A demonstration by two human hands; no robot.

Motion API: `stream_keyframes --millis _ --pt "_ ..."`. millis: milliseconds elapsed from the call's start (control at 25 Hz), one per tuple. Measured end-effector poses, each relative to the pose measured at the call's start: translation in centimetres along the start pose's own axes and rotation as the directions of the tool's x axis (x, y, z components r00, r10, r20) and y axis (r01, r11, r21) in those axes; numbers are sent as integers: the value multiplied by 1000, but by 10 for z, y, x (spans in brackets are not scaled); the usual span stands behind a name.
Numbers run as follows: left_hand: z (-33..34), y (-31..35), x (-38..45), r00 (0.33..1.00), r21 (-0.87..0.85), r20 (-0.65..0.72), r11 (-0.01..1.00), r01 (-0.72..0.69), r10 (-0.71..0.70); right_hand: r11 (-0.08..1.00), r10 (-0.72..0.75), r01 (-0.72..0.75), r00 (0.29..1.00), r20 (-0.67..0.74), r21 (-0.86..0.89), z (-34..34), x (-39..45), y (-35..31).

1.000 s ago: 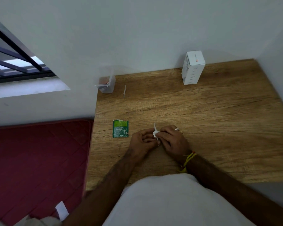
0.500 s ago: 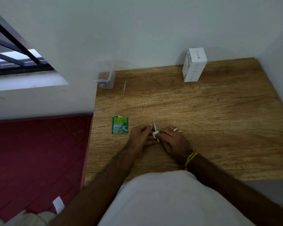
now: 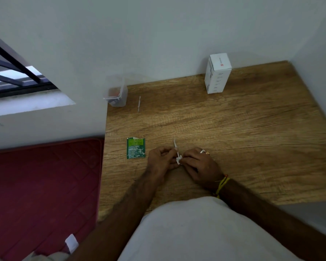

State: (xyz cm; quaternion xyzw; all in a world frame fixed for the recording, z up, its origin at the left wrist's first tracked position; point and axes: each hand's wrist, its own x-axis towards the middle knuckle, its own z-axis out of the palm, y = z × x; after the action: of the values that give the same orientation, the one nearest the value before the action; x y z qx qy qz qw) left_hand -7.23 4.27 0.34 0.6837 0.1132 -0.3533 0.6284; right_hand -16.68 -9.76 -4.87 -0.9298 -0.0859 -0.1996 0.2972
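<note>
both the left hand [image 3: 161, 160] and right hand [image 3: 199, 165] pinch a small white paper wrap [image 3: 178, 157] above the surface [image 3: 252, 129], light, limp and tear-prone, best gripped at its twisted middle.

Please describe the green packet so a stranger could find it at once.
Start at the wooden table, near its left edge. The green packet lies flat there, just left of the left hand. It is the only green thing, with its top edge torn.

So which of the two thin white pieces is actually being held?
The near white piece, pinched between left hand and right hand; the far piece lies untouched beside the clear container.
</note>
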Motion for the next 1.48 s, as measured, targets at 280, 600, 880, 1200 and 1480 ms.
stream_keyframes --millis 280,600,880,1200,1480 --pt "3 -1 -1 999 -2 -36 1000 -22 21 1000 -29 29 999 -27 -2 -1 1 0" --pt "0 -2 -3 991 99 -30 987 -126 129 998 -28 30 999 28 -52 0 -3 0" --pt "0 -5 -1 999 -2 -28 999 -40 40 817 533 -438 822 -202 374 -14 8 -20" --pt "-2 -10 1 992 177 18 976 -126 125 422 834 -651 551 10 631 -5 36 -17" --pt "4 -14 5 964 403 -32 886 -230 265 514 802 -673 597 -21 532 -10 48 -25"
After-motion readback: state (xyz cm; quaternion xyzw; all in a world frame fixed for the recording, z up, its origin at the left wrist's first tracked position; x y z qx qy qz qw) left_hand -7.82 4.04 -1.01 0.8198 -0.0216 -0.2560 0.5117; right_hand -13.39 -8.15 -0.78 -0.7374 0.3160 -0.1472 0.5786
